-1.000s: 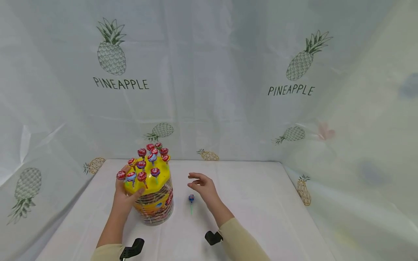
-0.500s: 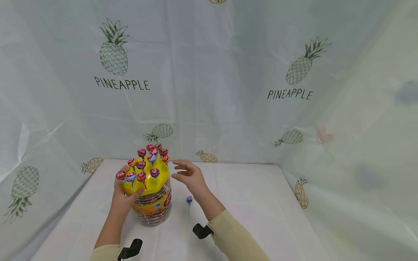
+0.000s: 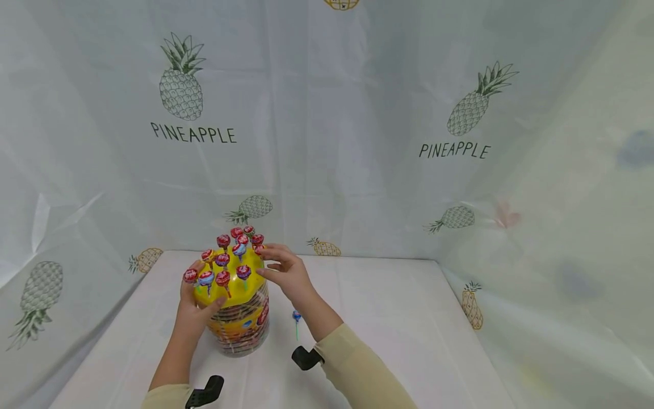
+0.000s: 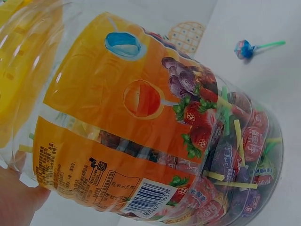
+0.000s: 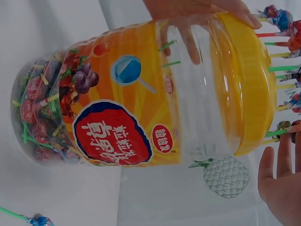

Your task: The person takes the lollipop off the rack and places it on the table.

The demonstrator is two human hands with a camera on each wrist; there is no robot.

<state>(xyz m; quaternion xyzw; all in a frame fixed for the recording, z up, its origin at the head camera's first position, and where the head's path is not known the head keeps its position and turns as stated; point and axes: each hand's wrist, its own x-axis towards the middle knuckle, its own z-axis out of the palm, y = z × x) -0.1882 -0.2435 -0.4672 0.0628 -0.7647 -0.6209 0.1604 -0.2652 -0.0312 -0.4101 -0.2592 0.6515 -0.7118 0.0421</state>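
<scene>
A clear plastic lollipop jar [image 3: 240,326] with an orange fruit-print label and a yellow lid [image 3: 235,289] stands on the left of the table. Several lollipops [image 3: 222,278] stick up out of the lid by their stems. My left hand [image 3: 193,301] grips the jar at its lid, thumb over the front edge, fingers around the far side. At the lid's right edge is my right hand [image 3: 288,275], its fingertips right at a red-wrapped lollipop [image 3: 259,250] and its thumb apart below. More candies on coloured sticks lie inside the jar's base [image 4: 244,155].
A loose blue-wrapped lollipop [image 3: 297,317] with a green stick lies on the white table [image 3: 388,329], right of the jar and beside my right forearm. Behind the table hangs a pale curtain [image 3: 332,142] printed with pineapples.
My right hand has moved left and up from above the loose lollipop to the lid's right edge. My left hand keeps its grip on the jar, which stays in place.
</scene>
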